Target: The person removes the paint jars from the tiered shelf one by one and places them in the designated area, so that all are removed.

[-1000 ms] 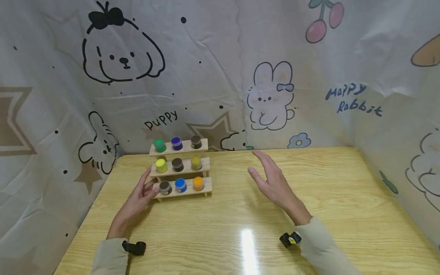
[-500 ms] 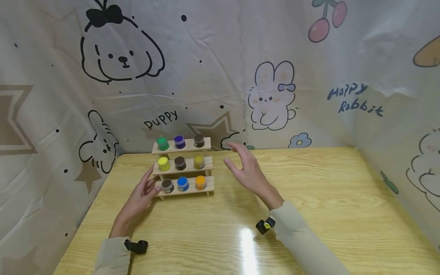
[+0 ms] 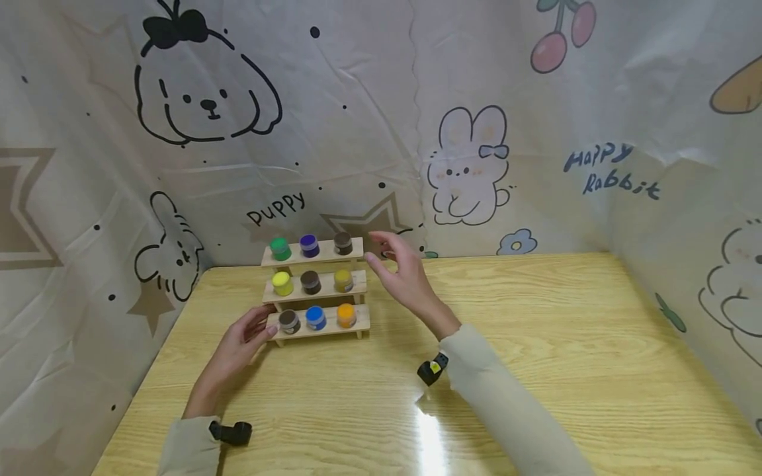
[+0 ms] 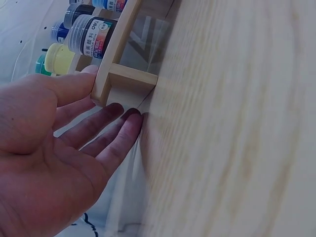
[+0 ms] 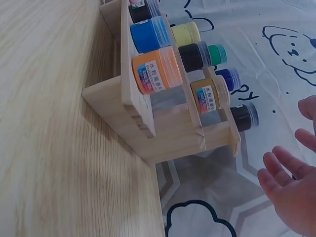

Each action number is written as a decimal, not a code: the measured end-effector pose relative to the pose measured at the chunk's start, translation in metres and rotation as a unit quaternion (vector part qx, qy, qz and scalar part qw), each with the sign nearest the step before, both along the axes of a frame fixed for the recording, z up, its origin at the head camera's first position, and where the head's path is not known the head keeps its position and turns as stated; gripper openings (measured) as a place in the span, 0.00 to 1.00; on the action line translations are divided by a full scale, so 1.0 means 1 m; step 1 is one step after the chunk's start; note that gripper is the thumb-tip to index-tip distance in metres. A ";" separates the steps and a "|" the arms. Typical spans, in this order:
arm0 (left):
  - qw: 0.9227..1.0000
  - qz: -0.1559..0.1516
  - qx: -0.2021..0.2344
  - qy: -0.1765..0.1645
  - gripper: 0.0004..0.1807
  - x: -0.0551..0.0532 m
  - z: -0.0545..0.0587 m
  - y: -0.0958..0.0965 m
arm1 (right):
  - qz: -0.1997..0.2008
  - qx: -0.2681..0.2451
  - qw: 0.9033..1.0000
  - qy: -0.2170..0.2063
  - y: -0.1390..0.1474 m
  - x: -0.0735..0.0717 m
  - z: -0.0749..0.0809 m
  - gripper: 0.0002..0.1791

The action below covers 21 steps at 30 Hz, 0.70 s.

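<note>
A three-tier wooden rack (image 3: 321, 329) stands at the table's back left, with small paint jars in rows of three. My left hand (image 3: 238, 340) is at its lower left end: the thumb touches the bottom shelf's end and the fingers extend beside the leg, seen closely in the left wrist view. On that shelf are a dark jar (image 4: 92, 35), a blue jar (image 3: 316, 318) and an orange jar (image 5: 157, 70). My right hand (image 3: 405, 271) hovers just right of the top shelf, thumb and fingers apart, holding nothing. The dark brown jar (image 3: 342, 243) is the one nearest it.
Green (image 3: 280, 249) and purple (image 3: 309, 245) jars share the top shelf; yellow (image 3: 282, 283), dark and ochre (image 3: 343, 281) ones fill the middle. A printed cloth (image 3: 357, 152) hangs directly behind the table (image 3: 536, 317). Bare wood extends right of the rack.
My right hand has moved left from over the table to beside the rack's top shelf. The rack has shifted very slightly right, with my left hand staying at its end.
</note>
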<state>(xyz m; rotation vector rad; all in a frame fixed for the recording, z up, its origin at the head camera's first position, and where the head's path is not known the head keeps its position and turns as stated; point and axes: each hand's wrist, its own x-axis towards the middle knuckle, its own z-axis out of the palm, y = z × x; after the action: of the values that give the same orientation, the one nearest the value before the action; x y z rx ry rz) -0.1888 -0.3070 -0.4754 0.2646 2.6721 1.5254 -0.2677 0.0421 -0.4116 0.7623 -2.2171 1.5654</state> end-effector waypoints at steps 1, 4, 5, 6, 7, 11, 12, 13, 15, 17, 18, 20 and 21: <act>1.000 0.002 0.002 0.001 0.29 0.001 -0.001 0.000 | 0.007 -0.007 1.000 -0.002 -0.002 -0.001 0.000 0.23; 1.000 0.008 0.014 0.002 0.29 0.005 -0.004 -0.002 | 0.020 -0.022 0.999 -0.013 -0.008 -0.004 0.001 0.22; 1.000 0.010 0.020 0.001 0.29 0.006 -0.005 -0.002 | 0.021 -0.024 0.999 -0.018 -0.010 -0.004 0.002 0.22; 1.000 0.012 0.025 0.000 0.29 0.007 -0.006 -0.002 | 0.023 -0.028 0.999 -0.022 -0.011 -0.005 0.002 0.22; 0.999 0.013 0.029 -0.002 0.29 0.008 -0.007 -0.002 | 0.023 -0.032 0.999 -0.026 -0.012 -0.006 0.003 0.21; 0.999 0.025 0.040 -0.014 0.30 0.012 -0.009 0.000 | 0.021 -0.044 0.998 -0.044 -0.018 -0.010 0.005 0.21; 0.999 0.028 0.043 -0.018 0.30 0.013 -0.009 0.000 | 0.022 -0.047 0.997 -0.049 -0.019 -0.011 0.006 0.21; 0.998 0.030 0.045 -0.021 0.30 0.014 -0.010 0.000 | 0.023 -0.048 0.997 -0.055 -0.021 -0.012 0.006 0.21; 0.998 0.035 0.052 -0.027 0.31 0.015 -0.010 0.001 | 0.025 -0.050 0.996 -0.067 -0.025 -0.016 0.007 0.22; 0.997 0.037 0.059 -0.029 0.31 0.017 -0.010 0.001 | 0.030 -0.049 0.995 -0.079 -0.028 -0.019 0.008 0.23; 0.997 0.038 0.061 -0.030 0.31 0.017 -0.010 0.000 | 0.031 -0.047 0.995 -0.084 -0.029 -0.020 0.009 0.24; 0.996 0.040 0.068 -0.031 0.31 0.018 -0.011 0.000 | 0.031 -0.041 0.994 -0.093 -0.033 -0.024 0.009 0.25; 0.996 0.041 0.070 -0.031 0.31 0.019 -0.011 -0.001 | 0.032 -0.038 0.994 -0.097 -0.034 -0.025 0.010 0.26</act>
<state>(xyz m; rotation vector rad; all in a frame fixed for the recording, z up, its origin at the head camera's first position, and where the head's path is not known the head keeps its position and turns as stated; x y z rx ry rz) -0.1703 -0.3076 -0.4863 0.1135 2.5632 1.7172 -0.2926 0.0078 -0.4019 0.6921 -2.2720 1.8137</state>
